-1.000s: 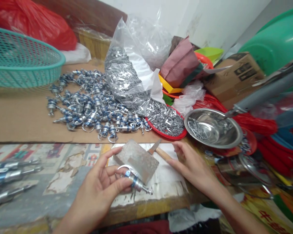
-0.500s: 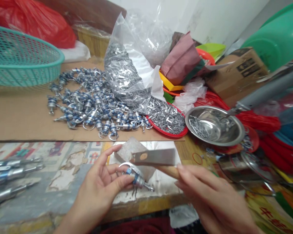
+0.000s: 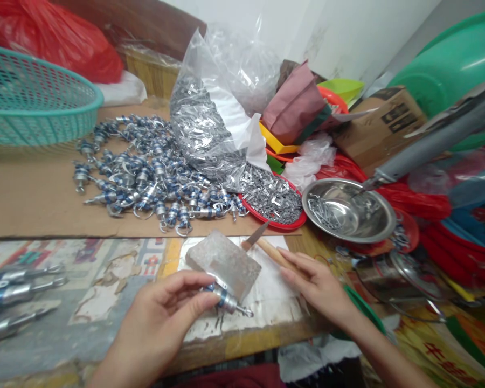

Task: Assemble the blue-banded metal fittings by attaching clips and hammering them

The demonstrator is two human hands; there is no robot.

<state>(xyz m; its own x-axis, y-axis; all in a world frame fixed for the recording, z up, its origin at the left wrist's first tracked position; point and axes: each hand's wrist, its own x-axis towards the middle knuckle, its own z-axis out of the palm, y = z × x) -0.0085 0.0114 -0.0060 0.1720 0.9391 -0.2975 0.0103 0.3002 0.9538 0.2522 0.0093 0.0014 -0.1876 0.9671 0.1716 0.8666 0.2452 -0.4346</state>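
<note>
My left hand [image 3: 161, 318] pinches a small blue-and-silver metal fitting [image 3: 227, 302] between thumb and fingers; its thin tip points right. The fitting is at the near side of a grey metal block [image 3: 220, 258], which rests on a white sheet [image 3: 275, 307]; whether the two touch I cannot tell. In my right hand [image 3: 317, 285] is a hammer [image 3: 277, 256], gripped by its wooden handle. The hammer's head is up and right of the block, apart from the fitting, and its narrow side shows.
Many similar fittings [image 3: 145, 172] lie heaped on cardboard [image 3: 32, 199]. Behind are a clear bag of metal clips [image 3: 202, 124], a red plate of clips [image 3: 272, 199] and a steel bowl [image 3: 351, 213]. Larger silver fittings [image 3: 20, 296] lie at left. A green basket [image 3: 36, 118] stands farther back.
My right hand has moved the hammer away from above the fitting, up and to the right, and turned its head. My left fingers have closed further round the fitting. More of the block shows.
</note>
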